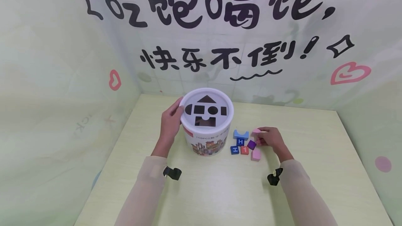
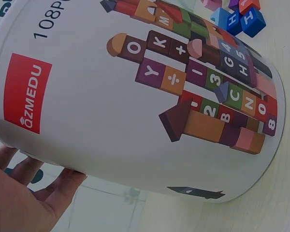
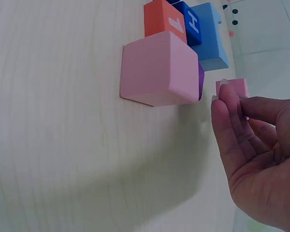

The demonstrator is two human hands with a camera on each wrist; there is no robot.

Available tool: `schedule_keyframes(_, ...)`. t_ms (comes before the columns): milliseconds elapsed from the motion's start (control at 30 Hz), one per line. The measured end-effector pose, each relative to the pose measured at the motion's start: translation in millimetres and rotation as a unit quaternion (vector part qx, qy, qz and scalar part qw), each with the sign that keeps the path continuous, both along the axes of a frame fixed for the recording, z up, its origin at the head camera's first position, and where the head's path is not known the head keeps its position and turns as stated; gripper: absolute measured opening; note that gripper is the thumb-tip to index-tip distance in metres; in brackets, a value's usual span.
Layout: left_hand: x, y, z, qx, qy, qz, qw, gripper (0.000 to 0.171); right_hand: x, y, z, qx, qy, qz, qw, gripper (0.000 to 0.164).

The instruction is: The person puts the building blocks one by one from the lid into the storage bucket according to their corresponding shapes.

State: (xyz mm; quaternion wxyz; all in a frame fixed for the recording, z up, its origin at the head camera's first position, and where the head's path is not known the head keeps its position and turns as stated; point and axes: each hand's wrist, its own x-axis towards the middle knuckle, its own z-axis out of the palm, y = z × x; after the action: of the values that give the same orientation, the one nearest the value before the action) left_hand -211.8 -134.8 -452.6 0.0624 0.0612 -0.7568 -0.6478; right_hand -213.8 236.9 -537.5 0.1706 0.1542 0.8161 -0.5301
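Observation:
A white lidded bucket (image 1: 207, 132) of toy blocks stands upright, with variously shaped holes in its lid (image 1: 205, 95). My left hand (image 1: 170, 123) rests against its left side near the rim; in the left wrist view the fingers (image 2: 63, 193) touch the wall. My right hand (image 1: 271, 138) pinches a pink block (image 3: 239, 87) between thumb and fingers, beside a small group of blocks. In that group are a light-blue notched block (image 1: 240, 135), two dark-blue H cubes, a red cube (image 1: 244, 150) marked 1, a purple block (image 1: 252, 144) and another pink block (image 1: 255, 155).
The pale wooden table (image 1: 213, 191) extends in front of the bucket and to both sides. A printed cloth wall (image 1: 201, 79) with black lettering rises behind it, and more cloth closes off the left and right.

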Motion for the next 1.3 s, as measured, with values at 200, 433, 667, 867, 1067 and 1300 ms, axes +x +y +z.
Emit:
schedule_keyframes(200,0.1,0.0,0.0,0.000,0.000,0.001,1.0000,0.036,-4.0,-0.4,12.3,0.002,0.010,0.000,1.000,0.038)
schedule_keyframes(433,0.7,0.6,1.5,-0.002,-0.001,-0.002,1.0000,0.036,-7.6,-0.5,27.0,-0.009,0.032,0.008,0.999,0.040)
schedule_keyframes(667,1.4,0.6,1.8,-0.004,-0.004,-0.003,1.0000,0.036,-11.9,-4.7,48.7,-0.009,0.051,0.024,0.998,0.042)
schedule_keyframes(867,0.3,-0.8,0.6,-0.002,-0.004,-0.002,1.0000,0.037,-14.1,-9.1,68.2,-0.017,0.069,0.030,0.997,0.042)
schedule_keyframes(1067,-1.4,-1.5,-1.0,0.003,0.000,-0.002,1.0000,0.038,-16.1,-14.0,86.0,-0.005,0.076,0.040,0.996,0.041)
schedule_keyframes(1300,-2.0,-1.7,-0.7,0.004,0.003,-0.002,1.0000,0.036,-17.2,-20.1,111.5,-0.010,0.098,0.067,0.993,0.038)
